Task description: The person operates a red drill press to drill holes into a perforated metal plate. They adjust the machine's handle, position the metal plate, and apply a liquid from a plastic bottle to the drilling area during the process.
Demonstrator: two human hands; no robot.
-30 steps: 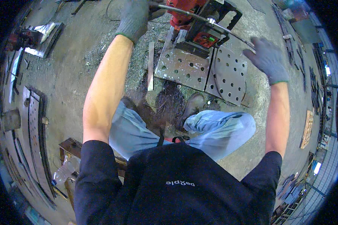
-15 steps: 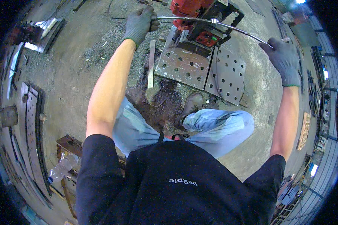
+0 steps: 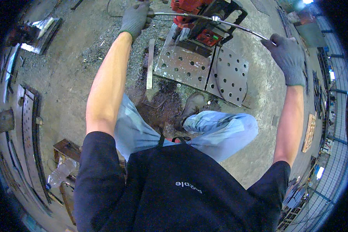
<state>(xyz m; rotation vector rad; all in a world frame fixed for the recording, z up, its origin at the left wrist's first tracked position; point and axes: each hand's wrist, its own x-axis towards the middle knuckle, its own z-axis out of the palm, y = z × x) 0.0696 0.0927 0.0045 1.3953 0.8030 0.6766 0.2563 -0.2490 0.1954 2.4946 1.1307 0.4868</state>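
While both gloved hands are clamped on the same thin metal rod (image 3: pixel 208 18), the person stands over a drilling job on a workshop floor. The left hand (image 3: pixel 136 16), in a grey knit glove, is wrapped shut around the rod's left end, and the right hand (image 3: pixel 287 54), gloved the same way, is closed round the other end, out to the right and a little lower. The rod runs between them in a shallow arc and crosses over the top of a red and black drilling machine (image 3: pixel 205 19), touching or just above it; which one I cannot tell from here.

The machine sits on a rusty steel plate (image 3: pixel 181 65) punched with rows of round holes, and a second perforated plate (image 3: pixel 232 75) with a rounded edge lies just beside it on the right. A narrow flat bar (image 3: pixel 150 63) lies on the ground along the left edge of the first plate. One brown boot (image 3: pixel 191 108) is planted near the plates' lower edge, with light blue trouser legs below it.

The floor (image 3: pixel 65 77) is dusty concrete scattered with metal swarf, thickest around the plates. Long curved steel pieces (image 3: pixel 29 131) lie off to the left, a clear plastic bottle (image 3: pixel 62 172) rests near a rusty box section, and a wire fence (image 3: pixel 332 162) lines the far right.
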